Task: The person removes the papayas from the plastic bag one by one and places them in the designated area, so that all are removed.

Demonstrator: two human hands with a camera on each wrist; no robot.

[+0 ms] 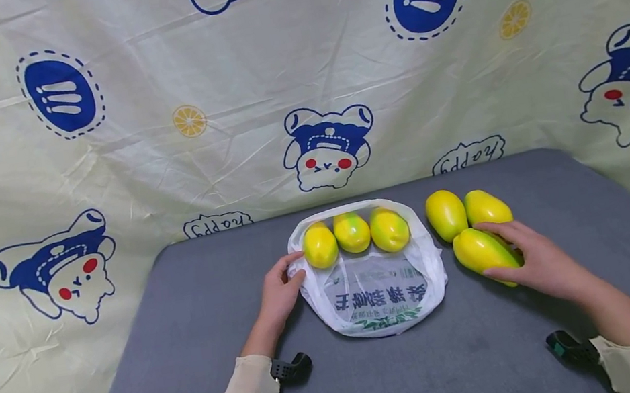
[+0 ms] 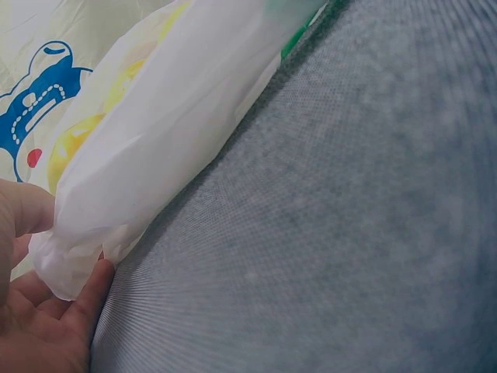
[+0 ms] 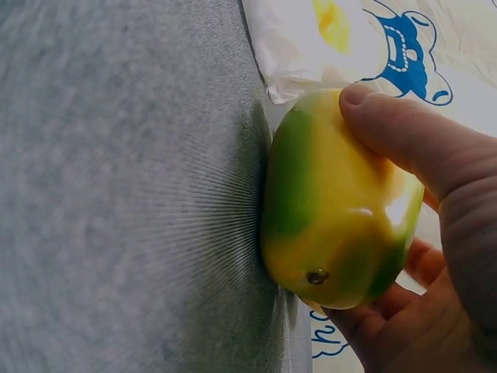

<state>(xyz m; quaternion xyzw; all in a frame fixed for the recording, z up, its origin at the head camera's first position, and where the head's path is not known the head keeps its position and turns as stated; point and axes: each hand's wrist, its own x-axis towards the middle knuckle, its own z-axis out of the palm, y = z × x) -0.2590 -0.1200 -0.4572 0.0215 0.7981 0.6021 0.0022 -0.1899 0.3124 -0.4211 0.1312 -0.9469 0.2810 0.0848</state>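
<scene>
A white plastic bag with green and blue print lies on the grey table; three yellow-green mangoes sit in a row at its far open mouth. My left hand pinches the bag's left rim beside the leftmost mango; in the left wrist view my left hand holds a fold of the bag. To the right of the bag lie three more mangoes. My right hand grips the nearest mango, which rests on the table. In the right wrist view my fingers curl round this mango.
Two loose mangoes lie just beyond the one I hold. A cream cloth printed with blue bears hangs behind and around the table. Grey table surface stretches on both sides and toward me.
</scene>
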